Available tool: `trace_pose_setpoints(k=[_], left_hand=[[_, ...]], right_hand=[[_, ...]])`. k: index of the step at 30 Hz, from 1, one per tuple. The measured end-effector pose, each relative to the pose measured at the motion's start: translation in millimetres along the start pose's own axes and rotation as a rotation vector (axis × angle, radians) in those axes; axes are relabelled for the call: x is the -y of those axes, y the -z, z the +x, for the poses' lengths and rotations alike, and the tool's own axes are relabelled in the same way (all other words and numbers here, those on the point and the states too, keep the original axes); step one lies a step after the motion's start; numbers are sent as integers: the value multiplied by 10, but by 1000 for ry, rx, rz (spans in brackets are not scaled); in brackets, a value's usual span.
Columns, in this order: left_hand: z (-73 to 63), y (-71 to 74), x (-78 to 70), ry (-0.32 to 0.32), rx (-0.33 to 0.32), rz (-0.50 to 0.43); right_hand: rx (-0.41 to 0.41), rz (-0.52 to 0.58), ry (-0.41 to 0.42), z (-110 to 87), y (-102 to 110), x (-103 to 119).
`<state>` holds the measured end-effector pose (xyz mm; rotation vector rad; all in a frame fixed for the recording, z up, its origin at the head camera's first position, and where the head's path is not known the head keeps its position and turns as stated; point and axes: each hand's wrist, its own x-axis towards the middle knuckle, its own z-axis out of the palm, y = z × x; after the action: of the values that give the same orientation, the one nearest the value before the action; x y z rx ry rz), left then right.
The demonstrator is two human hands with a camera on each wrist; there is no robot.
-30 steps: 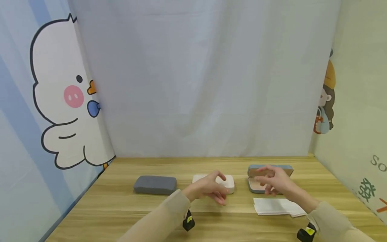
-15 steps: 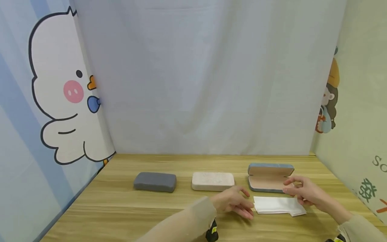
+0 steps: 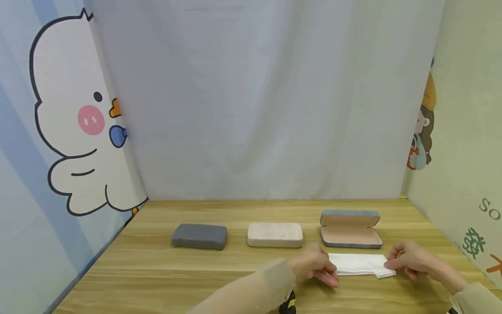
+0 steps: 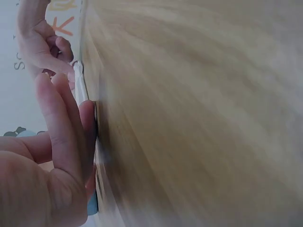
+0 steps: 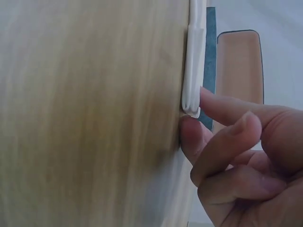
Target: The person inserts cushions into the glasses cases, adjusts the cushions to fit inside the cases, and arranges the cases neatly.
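Observation:
A folded white cloth (image 3: 356, 264) lies flat on the table in the head view. At its left end the fingers of my left hand (image 3: 316, 264) grip the edge, with the thumb mostly hidden. My right hand (image 3: 414, 261) pinches the opposite end between thumb and forefinger, its other fingers curled in. The right wrist view shows the layered edge of the cloth (image 5: 194, 71) at those fingertips. Just behind the cloth stands a blue-grey glasses case (image 3: 350, 235), its lid raised and its beige lining showing.
A closed cream glasses case (image 3: 275, 235) lies left of the raised-lid case. Farther left is a closed dark grey glasses case (image 3: 199, 236). A pale curtain (image 3: 259, 109) hangs behind the wooden table (image 3: 176, 279), with printed walls on both sides.
My left hand has moved right from the cream case to the cloth's left end. My right hand has come away from the raised-lid case and down to the cloth's right end.

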<state>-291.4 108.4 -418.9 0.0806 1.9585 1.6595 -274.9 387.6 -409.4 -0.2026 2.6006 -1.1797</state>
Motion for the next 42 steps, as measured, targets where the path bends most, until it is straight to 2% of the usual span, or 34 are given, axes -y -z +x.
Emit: trace_pose_setpoints(k=[5, 10, 15, 17, 23, 28, 35, 42], left_hand=[[7, -110, -19, 28, -102, 6], [35, -171, -28, 28, -160, 13], [54, -133, -27, 10, -145, 38], [59, -97, -40, 5, -128, 22], [85, 11, -180, -7, -98, 15], [132, 90, -319, -80, -73, 35], [265, 166, -481, -166, -88, 81], [425, 141, -519, -181, -141, 61]], right_hand=[[-40, -49, -12, -1, -21, 18], [-54, -50, -16, -6, -33, 7], [-31, -30, -17, 32, -30, 21], [-12, -19, -10, 50, -12, 45], [25, 1, -18, 135, 85, 190], [-3, 12, -23, 268, 168, 299], [-51, 82, -60, 443, 254, 322], [-115, 108, -46, 563, 266, 233]])
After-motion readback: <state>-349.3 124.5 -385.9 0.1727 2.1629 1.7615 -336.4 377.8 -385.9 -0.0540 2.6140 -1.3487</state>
